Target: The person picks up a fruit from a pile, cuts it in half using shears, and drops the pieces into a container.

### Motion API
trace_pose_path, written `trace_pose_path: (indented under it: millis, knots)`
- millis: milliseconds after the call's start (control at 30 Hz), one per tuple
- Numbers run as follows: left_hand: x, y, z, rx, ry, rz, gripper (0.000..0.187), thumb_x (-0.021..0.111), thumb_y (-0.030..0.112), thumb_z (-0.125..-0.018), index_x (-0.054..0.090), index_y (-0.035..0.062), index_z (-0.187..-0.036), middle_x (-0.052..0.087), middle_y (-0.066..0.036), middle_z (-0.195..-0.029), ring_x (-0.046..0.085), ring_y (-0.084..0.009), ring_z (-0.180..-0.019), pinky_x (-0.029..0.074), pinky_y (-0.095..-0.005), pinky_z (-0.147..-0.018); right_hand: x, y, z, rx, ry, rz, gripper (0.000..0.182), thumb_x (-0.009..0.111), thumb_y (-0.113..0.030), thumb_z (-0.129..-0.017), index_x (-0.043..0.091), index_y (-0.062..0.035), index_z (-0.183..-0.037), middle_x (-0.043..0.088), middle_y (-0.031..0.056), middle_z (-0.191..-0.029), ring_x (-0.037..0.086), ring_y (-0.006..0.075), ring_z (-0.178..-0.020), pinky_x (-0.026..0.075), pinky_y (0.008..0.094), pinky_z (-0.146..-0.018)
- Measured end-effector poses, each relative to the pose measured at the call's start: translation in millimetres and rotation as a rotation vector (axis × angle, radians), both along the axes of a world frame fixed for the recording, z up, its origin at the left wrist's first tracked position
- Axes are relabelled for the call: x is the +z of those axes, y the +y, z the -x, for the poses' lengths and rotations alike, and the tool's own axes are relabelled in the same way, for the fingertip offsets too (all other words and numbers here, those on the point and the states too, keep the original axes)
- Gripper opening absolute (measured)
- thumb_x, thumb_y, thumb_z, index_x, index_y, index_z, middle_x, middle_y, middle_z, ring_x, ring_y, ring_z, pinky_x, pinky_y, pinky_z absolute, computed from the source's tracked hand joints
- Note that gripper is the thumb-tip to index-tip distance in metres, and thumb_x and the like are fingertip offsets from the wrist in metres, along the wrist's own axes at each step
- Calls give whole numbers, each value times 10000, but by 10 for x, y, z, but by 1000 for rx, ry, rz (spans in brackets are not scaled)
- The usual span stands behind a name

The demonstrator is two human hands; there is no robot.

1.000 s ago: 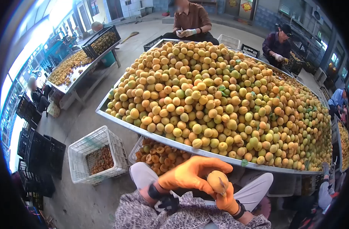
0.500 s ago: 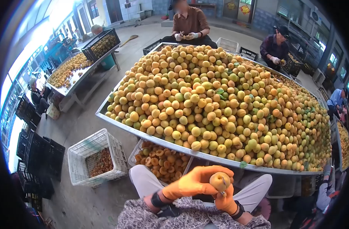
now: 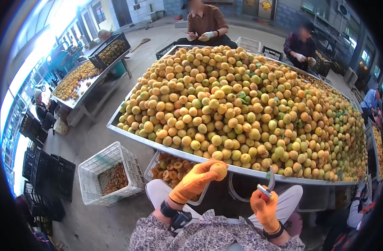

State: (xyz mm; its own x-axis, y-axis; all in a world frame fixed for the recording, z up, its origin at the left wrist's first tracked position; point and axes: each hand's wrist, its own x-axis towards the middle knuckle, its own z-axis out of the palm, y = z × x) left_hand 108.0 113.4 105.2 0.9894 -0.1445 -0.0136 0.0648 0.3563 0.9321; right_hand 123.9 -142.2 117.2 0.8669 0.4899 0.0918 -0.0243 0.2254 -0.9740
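Observation:
My left hand [image 3: 194, 184], in an orange glove, holds a yellow-orange apricot [image 3: 218, 170] between thumb and fingers near the table's front edge. My right hand [image 3: 264, 207], also gloved in orange, is closed on a knife [image 3: 272, 180] with a curved blade pointing up and a red part at the handle. The two hands are apart, above my lap. Behind them a large heap of whole apricots [image 3: 225, 108] lies on a metal-edged table [image 3: 158, 146]. Below the edge, a crate holds halved apricots [image 3: 173, 169], partly hidden by my left arm.
A white crate [image 3: 87, 184] with reddish-brown pieces stands on the floor at left. Stacked black crates [image 3: 45, 171] are further left. Two people [image 3: 206, 23] [image 3: 301, 46] work behind the heap. Another fruit table [image 3: 76, 100] stands at back left.
My hands have moved apart. The apricot has gone left and up in my left hand, and my right hand has moved right with the knife, whose blade now shows clearly.

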Motion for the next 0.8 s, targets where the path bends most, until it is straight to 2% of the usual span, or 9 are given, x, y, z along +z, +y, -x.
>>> trace_pose_path:
  millis: [67, 133, 300, 367, 400, 433, 500, 633, 800]
  knots:
    - [-145, -157, 93, -1, 133, 162, 509, 647, 263, -887, 513, -17, -1291, 585, -91, -1071, 577, -156, -914, 474, -266, -837, 92, 125, -69, -90, -168, 190, 247, 799, -90, -774, 623, 3, -921, 556, -16, -665, 438, 34, -576, 368, 203, -505]
    - [-160, -314, 69, -207, 113, 719, 490, 567, 255, -942, 463, -5, -1345, 587, -102, -1086, 587, -194, -941, 482, -305, -863, 72, 115, -129, -50, -216, 340, 614, 883, -178, -682, 620, -11, -1210, 672, 30, -875, 560, 70, -722, 490, 225, -662]
    - [-104, -659, 133, -1, 346, 607, 406, 450, 253, -985, 486, 16, -1312, 600, -99, -1110, 588, -191, -861, 478, -296, -711, 31, 189, -240, 37, -355, 254, 671, 889, -164, -658, 594, -4, -1240, 693, 99, -1013, 627, 112, -858, 522, 271, -782]
    - [-62, -606, 117, -181, 285, 136, 329, 432, 194, -978, 523, 25, -1246, 600, -82, -1096, 592, -191, -880, 476, -297, -673, 47, 163, -280, 42, -345, 256, 683, 890, -176, -654, 591, -10, -1245, 691, 100, -1007, 628, 105, -847, 523, 272, -775]
    - [-104, -548, 119, -281, 437, 755, 326, 509, 95, -923, 507, 19, -1240, 590, -70, -1056, 584, -197, -907, 492, -309, -704, 69, 132, -326, 135, -323, 309, 681, 880, -181, -657, 589, -19, -1251, 688, 104, -994, 649, 130, -833, 528, 275, -760]
    - [-117, -579, 139, -277, 439, 759, 326, 509, 95, -923, 507, 19, -1240, 590, -70, -1056, 584, -197, -907, 492, -309, -704, 88, 108, -347, 229, -300, 363, 679, 869, -186, -661, 586, -29, -1258, 684, 108, -982, 670, 155, -818, 533, 279, -744]
    - [-115, -677, 178, 22, 30, -331, 397, 592, 26, -845, 490, 27, -1228, 575, -62, -1008, 557, -185, -872, 475, -296, -704, 133, 120, -326, 178, -446, 432, 673, 859, -191, -658, 588, -45, -1256, 678, 114, -966, 677, 199, -798, 536, 289, -714]
    - [231, -759, 113, -23, 634, 276, 330, 666, 96, -853, 467, 51, -1113, 559, -36, -927, 533, -169, -816, 456, -282, -676, 64, 55, -335, 119, -772, 609, 704, 832, -180, -643, 552, -32, -1272, 668, 140, -955, 668, 317, -776, 544, 336, -651]
    - [-424, -860, 16, -47, 204, 93, 323, 567, 311, -938, 532, -7, -988, 486, -31, -762, 457, -156, -660, 398, -303, -562, -182, 72, -304, 50, -840, 556, 750, 814, -165, -639, 487, 30, -1285, 661, 174, -982, 664, 341, -749, 544, 358, -644]
